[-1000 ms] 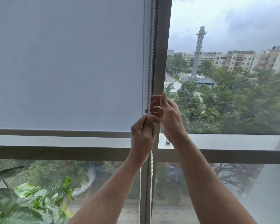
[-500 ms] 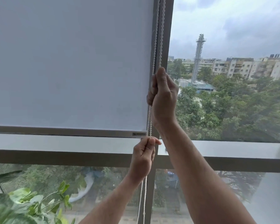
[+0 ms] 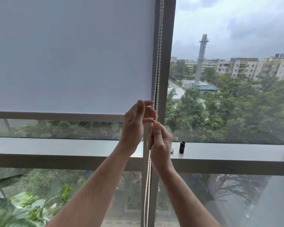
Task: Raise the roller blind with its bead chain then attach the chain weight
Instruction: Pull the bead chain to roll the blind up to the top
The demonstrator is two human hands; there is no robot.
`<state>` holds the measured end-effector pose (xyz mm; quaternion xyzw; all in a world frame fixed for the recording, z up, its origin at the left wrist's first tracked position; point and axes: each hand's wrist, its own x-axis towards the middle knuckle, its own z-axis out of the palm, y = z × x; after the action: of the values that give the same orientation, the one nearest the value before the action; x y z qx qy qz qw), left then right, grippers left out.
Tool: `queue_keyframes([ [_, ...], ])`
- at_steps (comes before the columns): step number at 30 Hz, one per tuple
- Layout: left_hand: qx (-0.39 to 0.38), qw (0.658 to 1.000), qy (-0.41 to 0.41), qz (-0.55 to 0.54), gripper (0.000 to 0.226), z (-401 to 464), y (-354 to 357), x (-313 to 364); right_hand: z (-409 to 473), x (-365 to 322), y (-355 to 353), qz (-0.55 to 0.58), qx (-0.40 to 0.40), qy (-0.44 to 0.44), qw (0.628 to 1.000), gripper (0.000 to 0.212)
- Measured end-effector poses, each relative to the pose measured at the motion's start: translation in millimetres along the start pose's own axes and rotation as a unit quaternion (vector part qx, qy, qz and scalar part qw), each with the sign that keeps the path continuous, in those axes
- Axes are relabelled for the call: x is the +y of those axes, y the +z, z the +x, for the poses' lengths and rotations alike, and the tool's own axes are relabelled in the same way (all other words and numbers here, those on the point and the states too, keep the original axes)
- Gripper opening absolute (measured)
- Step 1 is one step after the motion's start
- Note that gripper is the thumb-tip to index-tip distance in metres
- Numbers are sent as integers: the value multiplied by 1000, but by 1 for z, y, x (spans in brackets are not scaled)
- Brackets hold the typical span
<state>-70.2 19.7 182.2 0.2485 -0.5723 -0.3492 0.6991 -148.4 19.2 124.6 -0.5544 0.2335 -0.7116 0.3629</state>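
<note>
Blind (image 3: 69, 54) hangs part-raised, its bottom bar (image 3: 56, 114) above the sill (image 3: 56, 145). Bead chain (image 3: 158, 66) runs straight up and down along the window post (image 3: 166, 63), dead ahead. Head view: my right hand (image 3: 160, 142) is curled tight round the chain, lower down. My left hand (image 3: 134, 126) sits higher, just left of the chain, fingers loose and spread, gripping nothing. Left is nearer the next hold above. Black weight (image 3: 182, 147) stands on the sill, right of the post, not yet attached.
</note>
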Motion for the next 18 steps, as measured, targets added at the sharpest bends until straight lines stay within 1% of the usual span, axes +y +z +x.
queue_keyframes([
  [3,-45,995,-31,-88,37,11,17,15,1,1,1,16,-3,11,1000,42],
  [5,-61,991,-56,-108,36,15,26,18,5,3,-1,33,-17,17,999,44],
  [7,-44,993,-49,-100,40,15,28,16,9,9,-10,70,-62,49,994,43],
  [9,-6,998,-12,-61,42,13,27,13,12,14,-24,96,-115,110,983,40],
  [10,14,999,7,-39,41,12,25,12,13,15,-31,86,-126,136,979,43],
  [12,37,999,26,-18,38,10,23,10,21,16,-41,31,-111,161,980,58],
  [13,41,999,29,-11,37,8,23,8,28,10,-42,5,-96,153,984,60],
  [15,42,999,23,8,37,0,28,-1,48,-11,-36,-23,-80,105,991,54],
  [16,41,999,12,8,38,-7,31,-9,60,-25,-31,-22,-75,81,994,50],
  [18,33,999,-10,-5,41,-23,33,-27,81,-55,-17,20,-78,44,996,43],
])
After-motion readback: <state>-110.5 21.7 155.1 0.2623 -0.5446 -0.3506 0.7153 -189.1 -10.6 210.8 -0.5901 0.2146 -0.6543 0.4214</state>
